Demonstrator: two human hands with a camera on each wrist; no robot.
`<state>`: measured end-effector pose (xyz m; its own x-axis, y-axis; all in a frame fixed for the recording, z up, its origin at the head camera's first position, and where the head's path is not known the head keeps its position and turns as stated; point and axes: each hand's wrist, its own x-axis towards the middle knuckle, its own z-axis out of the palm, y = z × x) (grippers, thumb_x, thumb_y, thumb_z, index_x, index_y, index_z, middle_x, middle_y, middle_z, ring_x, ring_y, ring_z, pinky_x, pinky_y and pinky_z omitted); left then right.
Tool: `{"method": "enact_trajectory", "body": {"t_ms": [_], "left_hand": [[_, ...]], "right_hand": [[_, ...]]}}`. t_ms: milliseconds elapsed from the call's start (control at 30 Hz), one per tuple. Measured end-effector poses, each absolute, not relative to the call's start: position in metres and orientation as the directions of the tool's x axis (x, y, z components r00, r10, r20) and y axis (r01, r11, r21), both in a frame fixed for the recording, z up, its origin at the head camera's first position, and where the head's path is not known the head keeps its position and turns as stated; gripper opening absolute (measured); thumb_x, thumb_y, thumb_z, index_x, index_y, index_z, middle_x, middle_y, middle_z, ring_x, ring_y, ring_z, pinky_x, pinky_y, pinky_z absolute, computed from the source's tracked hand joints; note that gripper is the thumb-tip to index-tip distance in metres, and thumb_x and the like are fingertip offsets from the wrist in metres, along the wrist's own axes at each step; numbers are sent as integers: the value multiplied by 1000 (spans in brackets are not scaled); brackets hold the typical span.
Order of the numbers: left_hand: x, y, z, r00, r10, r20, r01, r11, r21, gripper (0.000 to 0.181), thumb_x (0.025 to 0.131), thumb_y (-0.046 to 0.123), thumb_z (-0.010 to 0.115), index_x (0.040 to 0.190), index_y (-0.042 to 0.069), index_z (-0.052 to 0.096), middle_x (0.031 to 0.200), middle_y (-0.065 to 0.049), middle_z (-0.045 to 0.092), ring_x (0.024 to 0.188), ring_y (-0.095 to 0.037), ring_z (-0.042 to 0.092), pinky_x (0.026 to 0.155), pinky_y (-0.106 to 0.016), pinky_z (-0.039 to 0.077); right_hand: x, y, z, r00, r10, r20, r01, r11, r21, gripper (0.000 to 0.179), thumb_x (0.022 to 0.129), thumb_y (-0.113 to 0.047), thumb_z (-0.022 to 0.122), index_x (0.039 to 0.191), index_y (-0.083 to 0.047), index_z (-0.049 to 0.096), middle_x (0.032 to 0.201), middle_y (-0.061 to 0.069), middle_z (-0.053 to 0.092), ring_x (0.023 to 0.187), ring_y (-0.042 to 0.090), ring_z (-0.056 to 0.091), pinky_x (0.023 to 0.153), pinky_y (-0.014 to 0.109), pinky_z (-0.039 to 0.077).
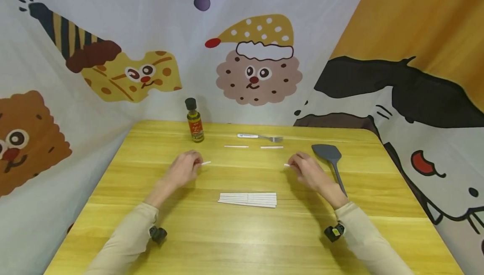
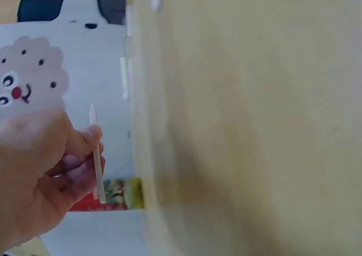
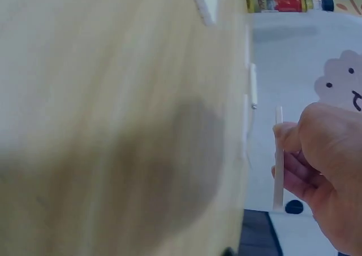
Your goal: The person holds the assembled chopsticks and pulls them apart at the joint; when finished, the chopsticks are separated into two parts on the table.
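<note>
My left hand [image 1: 185, 167] pinches a thin white stick [image 2: 97, 160] between thumb and fingers, lifted above the table. The right hand [image 1: 308, 170] holds a similar white stick [image 3: 279, 165] the same way, also raised off the wood. Between and nearer than the hands lies a flat row of several white sticks [image 1: 247, 199], side by side. Farther back, one white stick [image 1: 236, 146] lies on the left and another white stick [image 1: 272, 147] on the right, roughly in line with a gap between them.
A white-handled fork [image 1: 260, 137] lies behind the two single sticks. At the back left stands a bottle [image 1: 195, 122] with a black cap. A grey spatula [image 1: 328, 153] lies just right of the right hand on the wooden table [image 1: 242, 241]. A cartoon-printed cloth [image 1: 151, 27] hangs behind.
</note>
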<state>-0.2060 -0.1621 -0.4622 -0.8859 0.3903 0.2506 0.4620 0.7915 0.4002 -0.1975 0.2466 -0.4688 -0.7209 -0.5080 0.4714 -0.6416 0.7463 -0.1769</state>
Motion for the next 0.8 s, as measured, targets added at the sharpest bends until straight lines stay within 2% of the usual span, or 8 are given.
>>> {"method": "enact_trajectory", "body": {"t_ms": [167, 467, 800], "left_hand": [[-219, -157, -449, -857, 449, 253, 515, 743, 427, 3, 90, 3, 73, 94, 1, 72, 90, -7, 69, 82, -20, 66, 72, -34, 60], [-253, -113, -447, -830, 505, 235, 556, 722, 412, 6, 91, 1, 71, 97, 2, 74, 96, -9, 70, 87, -23, 67, 80, -33, 60], [-279, -82, -447, -846, 512, 150, 521, 735, 434, 11, 93, -1, 67, 103, 0, 73, 101, -11, 70, 93, -25, 66, 86, -35, 59]], "right_hand": [[-207, 252, -455, -710, -539, 452, -670, 716, -199, 8, 89, 4, 72, 94, -2, 72, 90, 9, 68, 78, 22, 66, 65, 35, 58], [-236, 227, -451, -735, -531, 422, -652, 723, -227, 5, 91, 0, 72, 94, -3, 74, 91, 9, 69, 77, 21, 65, 65, 35, 57], [-261, 212, -454, -786, -498, 366, -599, 760, -253, 6, 92, -5, 73, 95, -6, 78, 91, 8, 69, 79, 20, 66, 70, 35, 58]]}}
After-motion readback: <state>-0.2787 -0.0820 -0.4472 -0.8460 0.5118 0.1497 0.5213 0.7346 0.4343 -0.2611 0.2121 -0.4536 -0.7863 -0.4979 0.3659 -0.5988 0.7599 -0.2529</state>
